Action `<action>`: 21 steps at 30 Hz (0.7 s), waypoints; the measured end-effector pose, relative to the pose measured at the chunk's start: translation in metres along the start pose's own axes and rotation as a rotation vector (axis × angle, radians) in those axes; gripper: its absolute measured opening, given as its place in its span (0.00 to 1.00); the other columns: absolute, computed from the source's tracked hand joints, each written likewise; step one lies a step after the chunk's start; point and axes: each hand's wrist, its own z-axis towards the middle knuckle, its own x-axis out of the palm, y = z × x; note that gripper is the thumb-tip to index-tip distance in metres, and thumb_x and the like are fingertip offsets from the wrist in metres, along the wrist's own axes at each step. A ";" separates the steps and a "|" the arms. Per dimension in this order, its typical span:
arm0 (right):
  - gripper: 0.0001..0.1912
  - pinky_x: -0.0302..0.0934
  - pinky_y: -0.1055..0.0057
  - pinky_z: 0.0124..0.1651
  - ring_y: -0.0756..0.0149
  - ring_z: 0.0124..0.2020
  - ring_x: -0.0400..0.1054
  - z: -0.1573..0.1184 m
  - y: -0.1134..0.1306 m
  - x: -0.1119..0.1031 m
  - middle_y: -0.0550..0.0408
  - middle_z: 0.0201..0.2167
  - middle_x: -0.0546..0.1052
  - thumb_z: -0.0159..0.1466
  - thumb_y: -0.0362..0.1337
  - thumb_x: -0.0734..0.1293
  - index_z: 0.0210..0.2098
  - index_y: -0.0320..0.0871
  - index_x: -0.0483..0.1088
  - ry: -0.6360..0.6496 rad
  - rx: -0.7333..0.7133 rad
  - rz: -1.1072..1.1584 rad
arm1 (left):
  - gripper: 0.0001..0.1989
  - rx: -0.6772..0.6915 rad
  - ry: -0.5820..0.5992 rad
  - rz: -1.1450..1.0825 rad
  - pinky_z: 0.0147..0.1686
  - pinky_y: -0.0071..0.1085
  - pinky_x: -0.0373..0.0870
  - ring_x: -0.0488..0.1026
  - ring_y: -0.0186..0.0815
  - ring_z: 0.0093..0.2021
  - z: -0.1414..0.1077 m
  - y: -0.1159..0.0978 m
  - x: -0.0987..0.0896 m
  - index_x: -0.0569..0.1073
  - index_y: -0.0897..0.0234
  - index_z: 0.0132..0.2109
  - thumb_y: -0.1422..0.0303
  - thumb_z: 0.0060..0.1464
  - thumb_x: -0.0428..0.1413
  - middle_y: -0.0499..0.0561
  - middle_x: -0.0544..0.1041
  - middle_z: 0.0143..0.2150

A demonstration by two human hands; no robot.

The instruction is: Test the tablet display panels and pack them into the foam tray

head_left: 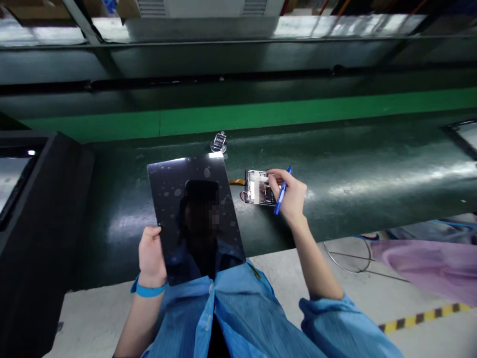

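A large glossy black panel (197,214) with pale spots leans toward me at the bench's near edge. My left hand (152,253), with a blue wrist strap, grips its left edge, thumb on the front. Right of the panel, a small open electronic device (257,188) lies on the bench, with an orange ribbon cable (237,182) and thin red wires at its left side. My right hand (290,193) is closed round a blue pen (282,194), its fingertips at the device's upper right. Whether the fingertips also pinch part of the device is too small to tell.
Behind the panel stands a small clear holder (218,142) on the dark green bench (354,169). A dark box-like fixture (44,199) rises at the left. A dark frame (462,134) is at the far right. Pink fabric (432,263) and a metal ring show lower right.
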 end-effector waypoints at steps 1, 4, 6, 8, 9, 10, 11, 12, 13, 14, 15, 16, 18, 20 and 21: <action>0.13 0.67 0.69 0.37 0.63 0.27 0.72 0.008 -0.015 0.000 0.53 0.27 0.78 0.66 0.42 0.63 0.37 0.42 0.77 0.017 -0.012 -0.058 | 0.09 -0.005 -0.028 -0.010 0.52 0.43 0.77 0.80 0.50 0.47 0.000 0.000 0.000 0.77 0.65 0.27 0.70 0.43 0.51 0.53 0.79 0.27; 0.14 0.65 0.69 0.36 0.64 0.26 0.71 0.018 -0.045 0.001 0.54 0.25 0.76 0.65 0.41 0.62 0.36 0.42 0.76 0.048 -0.025 -0.131 | 0.10 -0.024 -0.095 -0.004 0.52 0.45 0.76 0.79 0.52 0.48 -0.001 0.000 0.004 0.77 0.64 0.28 0.69 0.42 0.51 0.53 0.79 0.26; 0.14 0.64 0.69 0.36 0.64 0.26 0.71 0.016 -0.052 0.004 0.54 0.25 0.75 0.65 0.41 0.61 0.37 0.42 0.76 0.043 -0.031 -0.158 | 0.08 -0.015 -0.087 0.035 0.51 0.46 0.77 0.79 0.52 0.48 -0.002 0.000 0.006 0.76 0.63 0.26 0.69 0.42 0.52 0.52 0.79 0.25; 0.15 0.64 0.69 0.36 0.63 0.27 0.71 0.012 -0.053 0.005 0.53 0.25 0.75 0.66 0.42 0.60 0.37 0.42 0.76 0.042 -0.038 -0.183 | 0.08 0.002 -0.079 0.070 0.50 0.46 0.77 0.80 0.52 0.46 -0.002 0.001 0.007 0.76 0.62 0.26 0.68 0.41 0.52 0.51 0.78 0.25; 0.15 0.64 0.69 0.36 0.63 0.27 0.71 0.011 -0.054 0.006 0.53 0.25 0.75 0.66 0.42 0.60 0.37 0.42 0.77 0.045 -0.042 -0.192 | 0.08 0.008 -0.077 0.082 0.49 0.45 0.78 0.80 0.51 0.44 -0.001 0.002 0.006 0.76 0.62 0.26 0.68 0.41 0.53 0.51 0.78 0.25; 0.16 0.63 0.69 0.36 0.63 0.27 0.71 0.011 -0.054 0.006 0.53 0.25 0.75 0.66 0.42 0.60 0.37 0.41 0.77 0.049 -0.047 -0.200 | 0.08 0.013 -0.077 0.091 0.49 0.44 0.78 0.80 0.49 0.42 -0.001 0.002 0.006 0.76 0.62 0.26 0.68 0.40 0.53 0.50 0.78 0.24; 0.16 0.63 0.69 0.36 0.62 0.27 0.71 0.011 -0.054 0.006 0.53 0.25 0.75 0.66 0.42 0.60 0.37 0.41 0.77 0.055 -0.054 -0.207 | 0.08 0.016 -0.079 0.096 0.48 0.43 0.78 0.80 0.48 0.39 0.000 0.002 0.006 0.76 0.63 0.26 0.67 0.40 0.53 0.50 0.78 0.24; 0.16 0.63 0.69 0.36 0.62 0.27 0.71 0.011 -0.055 0.006 0.52 0.25 0.75 0.66 0.42 0.60 0.38 0.41 0.77 0.060 -0.060 -0.213 | 0.08 0.018 -0.082 0.098 0.47 0.42 0.78 0.80 0.46 0.36 0.001 0.003 0.005 0.76 0.63 0.26 0.67 0.40 0.53 0.49 0.77 0.24; 0.16 0.63 0.69 0.36 0.62 0.27 0.71 0.012 -0.055 0.006 0.52 0.26 0.75 0.66 0.42 0.60 0.38 0.41 0.77 0.065 -0.067 -0.219 | 0.07 0.017 -0.085 0.098 0.47 0.42 0.78 0.80 0.44 0.33 0.002 0.003 0.005 0.75 0.63 0.26 0.67 0.40 0.53 0.49 0.77 0.24; 0.16 0.63 0.69 0.36 0.62 0.28 0.71 0.013 -0.056 0.006 0.51 0.26 0.75 0.66 0.41 0.60 0.38 0.41 0.78 0.069 -0.074 -0.225 | 0.07 0.012 -0.083 0.097 0.47 0.42 0.78 0.79 0.43 0.32 0.003 0.003 0.005 0.75 0.63 0.25 0.67 0.40 0.53 0.49 0.77 0.24; 0.16 0.63 0.69 0.36 0.62 0.28 0.71 0.013 -0.056 0.006 0.51 0.26 0.76 0.66 0.41 0.60 0.39 0.41 0.78 0.073 -0.079 -0.232 | 0.07 0.004 -0.074 0.096 0.47 0.43 0.78 0.79 0.43 0.32 0.004 0.004 0.005 0.75 0.63 0.25 0.67 0.40 0.53 0.50 0.78 0.24; 0.16 0.63 0.69 0.36 0.62 0.28 0.71 0.013 -0.056 0.006 0.51 0.26 0.76 0.67 0.41 0.60 0.39 0.41 0.78 0.073 -0.082 -0.237 | 0.07 0.000 -0.065 0.096 0.48 0.43 0.78 0.79 0.44 0.34 0.004 0.004 0.005 0.75 0.63 0.25 0.67 0.40 0.53 0.50 0.78 0.25; 0.16 0.63 0.69 0.35 0.62 0.28 0.71 0.013 -0.056 0.006 0.51 0.26 0.75 0.67 0.41 0.59 0.39 0.41 0.77 0.072 -0.086 -0.245 | 0.07 0.003 -0.053 0.095 0.49 0.44 0.77 0.80 0.48 0.39 0.005 0.004 0.005 0.75 0.63 0.26 0.67 0.40 0.54 0.50 0.78 0.25; 0.16 0.63 0.69 0.35 0.62 0.27 0.71 0.012 -0.056 0.006 0.51 0.26 0.75 0.68 0.41 0.59 0.39 0.41 0.77 0.067 -0.088 -0.251 | 0.07 0.006 -0.050 0.086 0.50 0.44 0.77 0.80 0.49 0.42 0.005 0.004 0.005 0.75 0.63 0.26 0.67 0.40 0.54 0.50 0.79 0.26; 0.16 0.63 0.69 0.35 0.62 0.27 0.71 0.012 -0.056 0.006 0.52 0.26 0.75 0.68 0.41 0.59 0.39 0.41 0.77 0.066 -0.088 -0.255 | 0.07 0.004 -0.053 0.081 0.50 0.44 0.77 0.80 0.49 0.43 0.005 0.004 0.005 0.75 0.63 0.26 0.67 0.40 0.54 0.50 0.79 0.26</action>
